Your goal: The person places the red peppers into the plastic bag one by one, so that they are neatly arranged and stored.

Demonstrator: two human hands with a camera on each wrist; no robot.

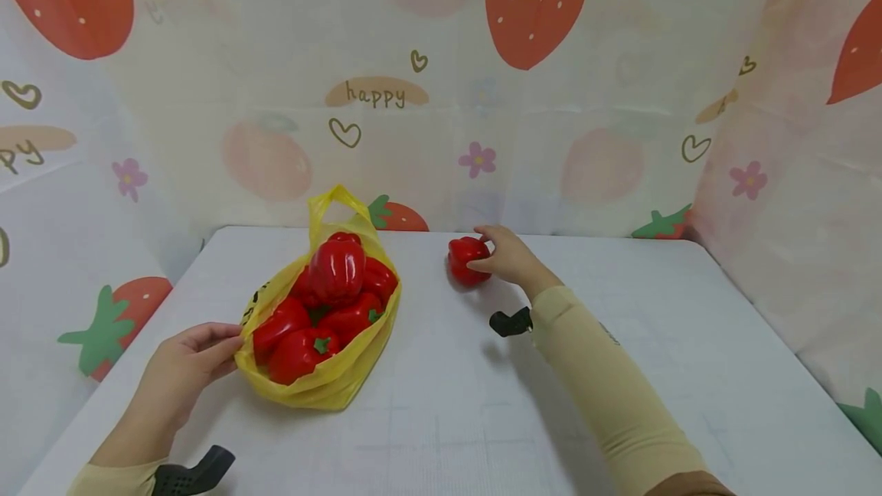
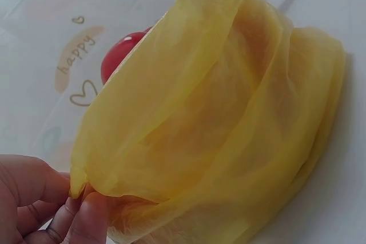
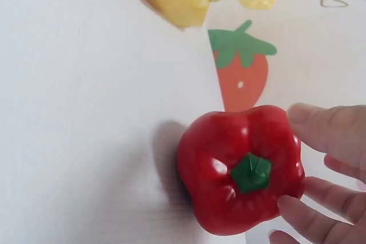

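On the left of the table a yellow plastic bag (image 1: 361, 381) stands open, filled with several glossy red bell peppers (image 1: 336, 272). My left hand (image 1: 186, 366) pinches the bag's rim at its left side; the left wrist view shows thumb and fingers on the gathered plastic (image 2: 79, 181). Farther back, right of the bag, is a single red bell pepper (image 1: 465, 260) with a green stem (image 3: 250, 172). Around its right side my right hand (image 1: 515, 260) holds it between thumb and fingers. The right wrist view shows fingertips (image 3: 294, 207) against its edge.
A white table (image 1: 427, 435) carries everything. Behind and beside it hangs a cloth backdrop (image 1: 537, 113) printed with strawberries, hearts and flowers. One bag handle (image 1: 338, 197) stands up at the back. A black wrist mount (image 1: 511, 322) sits on each forearm.
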